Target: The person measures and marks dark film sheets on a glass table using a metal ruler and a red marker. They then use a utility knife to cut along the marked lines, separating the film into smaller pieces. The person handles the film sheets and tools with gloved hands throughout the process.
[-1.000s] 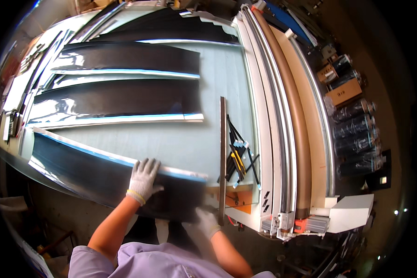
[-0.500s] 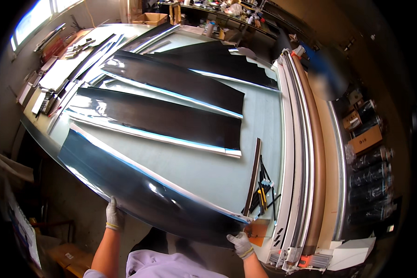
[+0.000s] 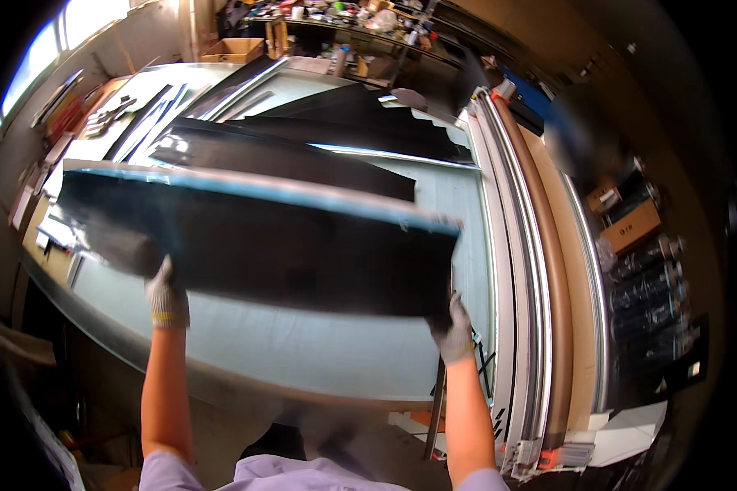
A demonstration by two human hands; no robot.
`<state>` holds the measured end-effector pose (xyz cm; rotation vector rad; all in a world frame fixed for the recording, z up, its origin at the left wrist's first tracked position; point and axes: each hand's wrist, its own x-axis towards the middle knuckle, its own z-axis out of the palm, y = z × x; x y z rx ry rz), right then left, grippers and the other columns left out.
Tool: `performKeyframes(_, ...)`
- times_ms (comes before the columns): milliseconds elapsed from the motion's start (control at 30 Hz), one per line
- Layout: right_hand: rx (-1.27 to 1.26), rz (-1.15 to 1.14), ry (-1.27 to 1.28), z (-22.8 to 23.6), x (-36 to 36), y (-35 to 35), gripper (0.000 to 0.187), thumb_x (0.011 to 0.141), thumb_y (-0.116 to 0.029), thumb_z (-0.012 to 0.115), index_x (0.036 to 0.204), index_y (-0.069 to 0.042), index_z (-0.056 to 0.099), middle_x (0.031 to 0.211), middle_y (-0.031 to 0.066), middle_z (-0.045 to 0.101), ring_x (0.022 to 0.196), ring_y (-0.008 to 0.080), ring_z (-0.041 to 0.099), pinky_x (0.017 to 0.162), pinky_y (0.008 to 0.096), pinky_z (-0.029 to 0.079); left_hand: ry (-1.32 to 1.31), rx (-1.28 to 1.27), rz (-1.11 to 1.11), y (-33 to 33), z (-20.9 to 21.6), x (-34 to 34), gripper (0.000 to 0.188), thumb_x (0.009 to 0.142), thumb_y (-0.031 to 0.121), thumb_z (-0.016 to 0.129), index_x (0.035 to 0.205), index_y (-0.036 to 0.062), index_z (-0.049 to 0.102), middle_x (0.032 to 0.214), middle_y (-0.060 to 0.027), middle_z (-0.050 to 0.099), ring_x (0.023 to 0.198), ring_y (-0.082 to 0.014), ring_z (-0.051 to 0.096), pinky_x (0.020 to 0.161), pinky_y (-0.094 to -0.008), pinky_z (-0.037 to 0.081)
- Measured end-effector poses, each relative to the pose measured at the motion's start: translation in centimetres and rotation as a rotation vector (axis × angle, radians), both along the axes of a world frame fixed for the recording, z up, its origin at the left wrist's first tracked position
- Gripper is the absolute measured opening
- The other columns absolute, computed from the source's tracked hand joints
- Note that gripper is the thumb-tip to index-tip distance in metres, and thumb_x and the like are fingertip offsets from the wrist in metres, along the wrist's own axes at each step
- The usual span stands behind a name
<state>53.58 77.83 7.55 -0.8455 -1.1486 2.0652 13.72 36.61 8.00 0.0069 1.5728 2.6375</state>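
Both my arms reach forward with a long, dark, flexible sheet [image 3: 303,254] held above the table. Along its far edge runs a blue and white strip, blurred by motion. My left hand [image 3: 168,299], in a light knitted glove, grips the near edge toward the left, thumb on top. Also gloved, my right hand [image 3: 453,331] holds the near right corner. The fingers of both hands are partly hidden by the sheet. Just beyond lies another dark sheet [image 3: 295,159], and farther back several dark pieces [image 3: 368,119] overlap in a fan.
The pale table [image 3: 319,360] spreads beneath the sheet. On its right stand long rails and a brown roll [image 3: 540,245]. Thin black strips [image 3: 483,360] lie near my right hand. Cartons [image 3: 630,227] and wrapped rolls [image 3: 643,315] sit farther right; a cluttered bench [image 3: 352,29] is behind.
Both hands have lifted the dark sheet from the table's near edge and carried it forward over the table. It now covers the nearest sheet that lay there.
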Motion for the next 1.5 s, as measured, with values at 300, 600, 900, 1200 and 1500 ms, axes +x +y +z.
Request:
performKeyframes(300, 0.613, -0.229, -0.644, -11.4, -10.9, -0.7, 0.030, 0.100, -0.025, 0.070, 0.114, 0.002, 0.076, 0.106, 0.0148, 0.076, 0.098, 0.0277, 0.074, 0.091, 0.0402, 0.058, -0.246, 0.018, 0.067, 13.9, -9.1, -25.8, 0.073, 0.093, 0.012, 0.083, 0.154, -0.0013, 0.045, 0.113, -0.0150, 0.072, 0.091, -0.0234, 0.069, 0.077, -0.0340, 0.056)
performKeyframes(600, 0.070, -0.207, -0.717, -8.3, -14.5, -1.2, 0.042, 0.098, -0.016, 0.072, 0.136, 0.001, 0.066, 0.097, 0.0107, 0.071, 0.052, 0.0166, 0.065, 0.046, 0.0309, 0.048, 1.062, -1.337, -0.733, 15.5, -6.7, 1.9, 0.077, 0.073, 0.024, 0.090, 0.144, 0.0130, 0.061, 0.148, -0.0150, 0.060, 0.142, -0.0392, 0.051, 0.119, -0.0517, 0.040)
performKeyframes(900, -0.122, -0.249, -0.467, -3.9, -3.2, -11.8, 0.041, 0.102, -0.006, 0.063, 0.143, -0.001, 0.065, 0.079, 0.0014, 0.060, 0.051, 0.0117, 0.056, 0.045, 0.0264, 0.041, 1.502, -1.594, -0.618, 9.8, -6.2, 8.7, 0.050, 0.089, 0.016, 0.061, 0.139, 0.0140, 0.065, 0.124, -0.0083, 0.060, 0.099, -0.0278, 0.061, 0.084, -0.0432, 0.052)
performKeyframes(1200, 0.676, -0.169, -1.207, -7.9, 16.3, -17.9, 0.039, 0.096, -0.019, 0.074, 0.131, -0.003, 0.069, 0.103, 0.0159, 0.076, 0.087, 0.0263, 0.070, 0.083, 0.0392, 0.056, 1.243, -1.521, -1.124, 8.0, -2.4, 24.7, 0.064, 0.086, 0.046, 0.076, 0.137, 0.0080, 0.067, 0.132, -0.0140, 0.060, 0.108, -0.0325, 0.063, 0.087, -0.0465, 0.054)
performKeyframes(1500, 0.817, -0.346, -1.127, -11.2, 22.7, -19.0, 0.038, 0.094, -0.003, 0.066, 0.132, 0.001, 0.062, 0.118, 0.0203, 0.069, 0.104, 0.0361, 0.067, 0.096, 0.0428, 0.052, 1.716, -0.777, -0.939, 42.1, 5.5, 37.0, 0.008, 0.081, 0.011, 0.077, 0.088, 0.0117, 0.081, 0.093, -0.0125, 0.074, 0.091, -0.0291, 0.073, 0.073, -0.0407, 0.059)
